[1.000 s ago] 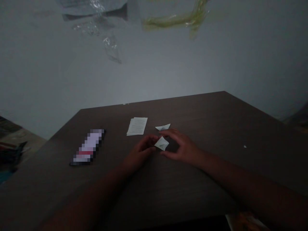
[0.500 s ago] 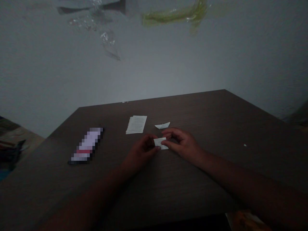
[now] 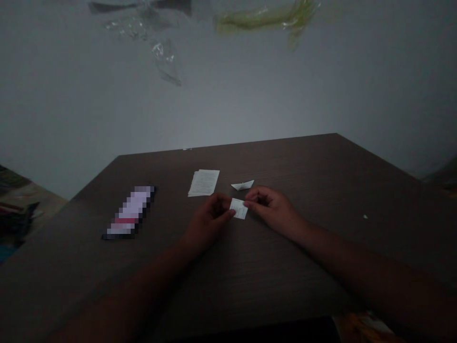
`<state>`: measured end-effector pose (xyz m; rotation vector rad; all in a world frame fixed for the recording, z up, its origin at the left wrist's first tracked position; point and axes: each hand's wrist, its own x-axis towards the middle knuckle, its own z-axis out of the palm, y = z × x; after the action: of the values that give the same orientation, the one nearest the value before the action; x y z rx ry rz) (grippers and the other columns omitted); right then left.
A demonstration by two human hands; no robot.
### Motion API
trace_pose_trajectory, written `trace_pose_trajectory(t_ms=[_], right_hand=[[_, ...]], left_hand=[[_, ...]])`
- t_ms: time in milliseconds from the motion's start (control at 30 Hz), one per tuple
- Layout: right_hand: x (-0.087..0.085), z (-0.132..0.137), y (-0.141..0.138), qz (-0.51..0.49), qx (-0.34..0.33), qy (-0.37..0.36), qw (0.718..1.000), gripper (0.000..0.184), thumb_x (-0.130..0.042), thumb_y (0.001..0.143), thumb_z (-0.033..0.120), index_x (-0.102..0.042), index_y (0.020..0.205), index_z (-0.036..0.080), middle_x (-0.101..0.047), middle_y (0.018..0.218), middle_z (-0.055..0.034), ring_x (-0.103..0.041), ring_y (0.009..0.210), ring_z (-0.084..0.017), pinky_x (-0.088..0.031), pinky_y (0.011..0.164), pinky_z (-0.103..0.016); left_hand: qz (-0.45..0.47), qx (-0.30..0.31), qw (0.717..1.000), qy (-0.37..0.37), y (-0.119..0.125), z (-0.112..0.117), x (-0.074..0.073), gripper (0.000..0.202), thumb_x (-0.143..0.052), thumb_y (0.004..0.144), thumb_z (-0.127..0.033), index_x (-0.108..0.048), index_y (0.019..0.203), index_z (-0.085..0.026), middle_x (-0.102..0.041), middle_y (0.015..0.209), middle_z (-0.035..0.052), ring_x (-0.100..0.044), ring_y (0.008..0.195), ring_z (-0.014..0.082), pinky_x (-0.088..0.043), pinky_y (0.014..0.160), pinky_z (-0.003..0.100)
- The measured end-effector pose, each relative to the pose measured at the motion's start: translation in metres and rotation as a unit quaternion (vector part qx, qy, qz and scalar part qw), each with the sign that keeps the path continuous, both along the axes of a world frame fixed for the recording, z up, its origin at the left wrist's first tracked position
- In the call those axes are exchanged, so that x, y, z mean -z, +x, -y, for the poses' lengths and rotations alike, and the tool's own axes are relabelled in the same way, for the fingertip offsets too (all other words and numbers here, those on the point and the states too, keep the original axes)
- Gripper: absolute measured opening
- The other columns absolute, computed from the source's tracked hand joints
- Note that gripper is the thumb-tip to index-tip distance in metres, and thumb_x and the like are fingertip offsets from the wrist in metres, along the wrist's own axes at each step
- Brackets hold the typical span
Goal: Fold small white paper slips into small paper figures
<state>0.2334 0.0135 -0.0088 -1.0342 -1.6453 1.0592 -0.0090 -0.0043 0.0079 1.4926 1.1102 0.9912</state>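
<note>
Between my hands is a small folded piece of paper (image 3: 239,209), squarish, white and printed with text. My left hand (image 3: 209,219) pinches its left side between thumb and fingers. On the other side, my right hand (image 3: 273,209) grips the upper right corner with thumb and fingertips. Just beyond the right fingers lies a small folded paper boat (image 3: 243,185). A stack of printed paper sheets (image 3: 204,183) rests behind my left hand, apart from it.
A phone (image 3: 130,214) with a blurred-out screen lies at the left of the dark wooden table (image 3: 285,281). One tiny white scrap (image 3: 365,216) sits to the right. Behind the table stands a pale wall (image 3: 228,95) with yellow and clear tape on it.
The folded paper has turned between my fingers and now stands tilted, with more of its printed face showing. My right thumb has slid off its middle to the upper right corner.
</note>
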Motion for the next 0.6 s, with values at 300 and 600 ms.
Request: trace_pose_trajectory(t_ms=[300, 600], right_hand=[[-0.008, 0.003, 0.004, 0.108, -0.013, 0.060, 0.992, 0.007, -0.077, 0.104, 0.028, -0.076, 0.097, 0.027, -0.082, 0.096, -0.0030, -0.076, 0.092, -0.024, -0.060, 0.088, -0.039], [0.005, -0.007, 0.005, 0.283, -0.059, 0.172, 0.942, 0.017, -0.069, 0.110, 0.012, -0.081, 0.105, 0.024, -0.084, 0.107, -0.0079, -0.075, 0.109, -0.029, -0.057, 0.107, -0.048]], left_hand=[[-0.136, 0.002, 0.990, 0.027, -0.003, 0.002, -0.007, 0.022, -0.083, 0.098, -0.036, -0.073, 0.115, -0.026, -0.083, 0.098, 0.0017, -0.080, 0.095, 0.0280, -0.058, 0.089, 0.041], [-0.266, 0.099, 0.954, 0.096, -0.002, 0.008, -0.012, 0.016, -0.070, 0.104, -0.034, -0.083, 0.110, -0.026, -0.080, 0.085, 0.0002, -0.071, 0.077, 0.0238, -0.052, 0.073, 0.035]])
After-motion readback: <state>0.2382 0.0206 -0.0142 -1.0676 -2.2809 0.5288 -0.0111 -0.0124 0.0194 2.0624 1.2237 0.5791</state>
